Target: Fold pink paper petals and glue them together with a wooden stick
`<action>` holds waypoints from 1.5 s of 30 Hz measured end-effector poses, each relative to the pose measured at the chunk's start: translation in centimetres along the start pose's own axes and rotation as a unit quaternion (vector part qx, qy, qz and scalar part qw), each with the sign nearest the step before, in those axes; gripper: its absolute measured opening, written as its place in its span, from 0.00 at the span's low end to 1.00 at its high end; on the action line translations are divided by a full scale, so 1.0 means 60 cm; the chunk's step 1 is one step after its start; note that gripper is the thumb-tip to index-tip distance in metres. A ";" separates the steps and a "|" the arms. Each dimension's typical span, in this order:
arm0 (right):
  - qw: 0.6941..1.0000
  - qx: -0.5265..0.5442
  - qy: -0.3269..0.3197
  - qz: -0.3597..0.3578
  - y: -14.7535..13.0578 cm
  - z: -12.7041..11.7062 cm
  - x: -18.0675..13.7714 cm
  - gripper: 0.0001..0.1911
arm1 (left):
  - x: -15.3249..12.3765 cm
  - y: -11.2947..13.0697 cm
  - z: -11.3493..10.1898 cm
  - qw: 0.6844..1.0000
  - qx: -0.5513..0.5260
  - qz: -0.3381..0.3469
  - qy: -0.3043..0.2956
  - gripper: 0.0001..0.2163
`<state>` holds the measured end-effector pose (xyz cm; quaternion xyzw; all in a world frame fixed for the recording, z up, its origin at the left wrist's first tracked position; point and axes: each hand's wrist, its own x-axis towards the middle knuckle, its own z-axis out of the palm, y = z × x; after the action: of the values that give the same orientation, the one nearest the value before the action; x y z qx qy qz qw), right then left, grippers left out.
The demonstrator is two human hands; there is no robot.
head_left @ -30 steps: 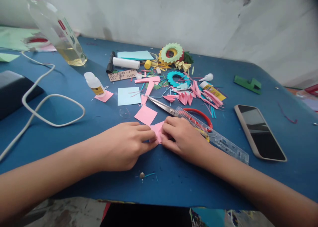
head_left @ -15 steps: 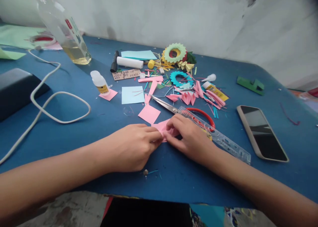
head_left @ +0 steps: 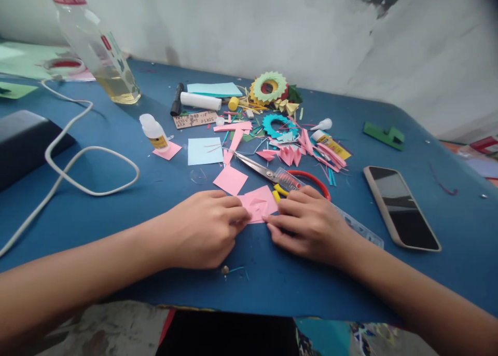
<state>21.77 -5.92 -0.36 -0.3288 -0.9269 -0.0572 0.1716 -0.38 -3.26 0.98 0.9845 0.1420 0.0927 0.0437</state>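
Observation:
A folded piece of pink paper (head_left: 257, 206) lies on the blue table between my two hands, its creased middle raised a little. At its left edge, my left hand (head_left: 212, 229) is closed, thumb and fingertips pinching the paper. My right hand (head_left: 311, 223) curls at the lower right corner, its fingertips closed on that corner; the thumb is partly hidden. Just beyond lies a flat pink square (head_left: 231, 180). Scissors (head_left: 268, 173) with red and yellow handles lie partly under a clear ruler (head_left: 361, 227), which my right hand partly covers.
Behind are a light blue square (head_left: 205, 151), a glue bottle (head_left: 154, 133), pink strips (head_left: 330, 156) and toothed paper rings (head_left: 278, 126). A phone (head_left: 402, 208) lies at right. On the left stand a tall bottle (head_left: 116, 81) and a looped white cable (head_left: 97, 191).
My right hand has moved down and right, off the middle of the pink paper to its lower corner, uncovering the fold and the yellow scissor handle. My left hand stays at the left edge.

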 end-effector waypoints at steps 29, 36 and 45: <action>0.995 0.085 -0.043 -0.044 0.007 0.002 0.002 0.12 | 0.001 -0.017 -0.007 0.995 -0.101 -0.013 -0.009 0.12; 0.994 0.074 -0.042 -0.065 0.015 0.005 0.003 0.13 | 0.001 -0.020 -0.007 0.995 -0.095 0.004 -0.035 0.13; 0.994 0.057 -0.049 -0.085 0.017 0.001 0.009 0.13 | 0.003 -0.018 -0.005 0.997 -0.074 0.014 -0.025 0.11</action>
<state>21.98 -4.80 -0.22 -0.2413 -0.9604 -0.0020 0.1390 -0.59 -2.18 1.21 0.9826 0.1196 0.0786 0.1183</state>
